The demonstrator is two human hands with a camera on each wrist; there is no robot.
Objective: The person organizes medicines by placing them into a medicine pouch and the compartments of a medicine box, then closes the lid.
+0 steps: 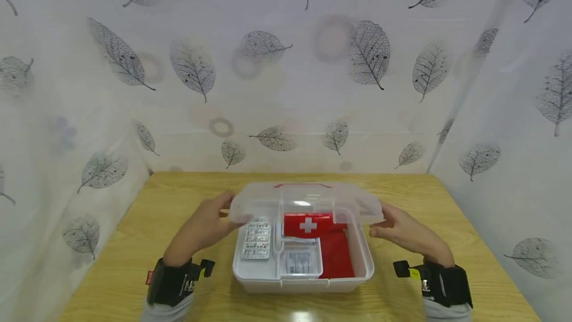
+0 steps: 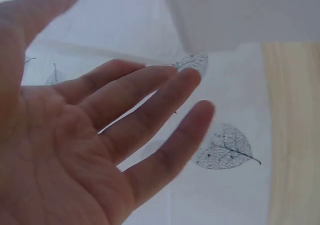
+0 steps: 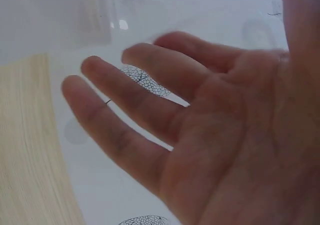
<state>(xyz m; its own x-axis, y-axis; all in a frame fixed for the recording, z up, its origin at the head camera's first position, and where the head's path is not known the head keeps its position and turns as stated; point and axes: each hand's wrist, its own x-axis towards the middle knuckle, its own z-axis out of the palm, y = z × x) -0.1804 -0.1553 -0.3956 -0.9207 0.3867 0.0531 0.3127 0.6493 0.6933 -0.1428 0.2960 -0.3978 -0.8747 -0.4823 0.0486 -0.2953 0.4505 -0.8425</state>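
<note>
Both hands, left hand [image 1: 206,226] and right hand [image 1: 404,231], spread wide, flank the translucent hinged plastic lid [image 1: 306,202], whose haze blurs the white first-aid box [image 1: 304,282] beneath.

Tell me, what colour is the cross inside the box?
White, on a red pouch; the head view shows it best.

Black wrist straps [image 1: 172,282] (yellow-tagged) over grey sleeves [image 1: 167,309], bare hands [image 1: 210,225].

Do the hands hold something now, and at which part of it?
Both hands are at the clear lid of the first-aid box: the left hand at its left end, the right hand at its right end, fingers nearly straight. A firm hold cannot be told.
</note>
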